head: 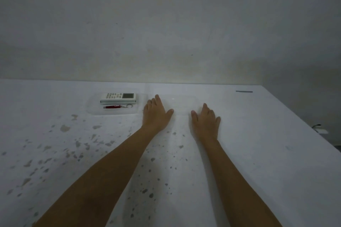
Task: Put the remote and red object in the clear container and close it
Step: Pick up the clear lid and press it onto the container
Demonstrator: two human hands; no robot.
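Stained white table (55, 153) against bare wall (166, 24). Clear container (94, 110) far left holds remote (118, 98) and red object (111, 106). Left hand (156, 113) just beside it, right hand (205, 119) apart; both flat, fingers spread, holding nothing. A faint clear lid (182, 105) lies between the hands.

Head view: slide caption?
Remote and red object in clear container; both hands flat on table.
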